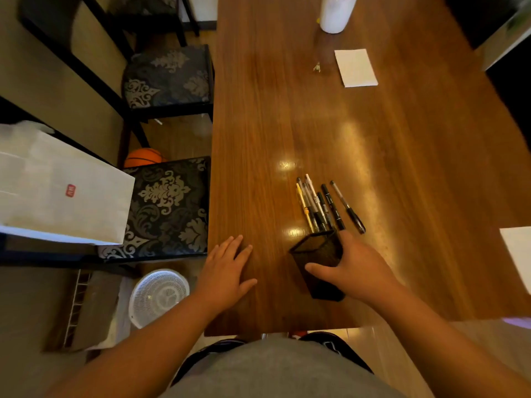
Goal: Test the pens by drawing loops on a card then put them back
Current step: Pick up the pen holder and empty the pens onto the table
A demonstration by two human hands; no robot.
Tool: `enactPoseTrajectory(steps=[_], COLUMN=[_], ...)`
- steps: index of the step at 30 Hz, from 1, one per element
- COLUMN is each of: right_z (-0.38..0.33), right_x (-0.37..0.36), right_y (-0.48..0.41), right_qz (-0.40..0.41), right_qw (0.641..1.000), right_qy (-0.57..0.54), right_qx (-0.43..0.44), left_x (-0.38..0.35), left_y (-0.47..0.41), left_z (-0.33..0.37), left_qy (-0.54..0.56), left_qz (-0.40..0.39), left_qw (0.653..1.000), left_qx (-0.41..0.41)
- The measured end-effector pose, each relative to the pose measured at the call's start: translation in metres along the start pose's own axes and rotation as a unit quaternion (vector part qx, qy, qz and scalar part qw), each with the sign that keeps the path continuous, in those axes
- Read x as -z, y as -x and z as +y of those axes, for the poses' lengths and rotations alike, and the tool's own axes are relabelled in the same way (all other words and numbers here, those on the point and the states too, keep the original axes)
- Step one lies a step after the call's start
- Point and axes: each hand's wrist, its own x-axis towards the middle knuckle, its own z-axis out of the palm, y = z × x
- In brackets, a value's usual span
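Several pens (321,205) lie spilled side by side on the wooden table (258,139), tips toward me, just beyond a black mesh pen holder (316,254). My right hand (356,271) grips the holder, which is tipped with its open mouth toward the pens. One black pen (347,206) lies slightly apart at the right. My left hand (227,268) rests flat on the table near its left edge, fingers straight. A white card (356,67) lies far up the table. Part of another white sheet (520,254) shows at the right edge.
A white cylindrical container (336,12) stands at the far end, with a small metallic object (316,67) near the card. Left of the table are two patterned chairs (169,208), a white paper bag (57,191), a basketball (143,158) and a white fan (158,297).
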Motion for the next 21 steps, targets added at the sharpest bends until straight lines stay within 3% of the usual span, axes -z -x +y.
enactPoseTrajectory(steps=[4, 9, 21], right_z=[-0.024, -0.039, -0.031], right_x=[-0.031, -0.067, -0.086], right_y=[-0.005, -0.016, -0.024], right_qz=[-0.043, -0.069, -0.104], right_qw=[0.984, 0.960, 0.956], right_qy=[-0.146, -0.228, -0.214], right_qx=[0.090, 0.146, 0.170], left_x=[-0.002, -0.002, 0.001], left_y=[0.020, 0.035, 0.047], left_z=[-0.012, -0.024, -0.029], left_qy=[0.023, 0.058, 0.058], left_qz=[-0.009, 0.000, -0.009], left_qw=[1.000, 0.998, 0.998], left_qx=[-0.007, -0.005, 0.003])
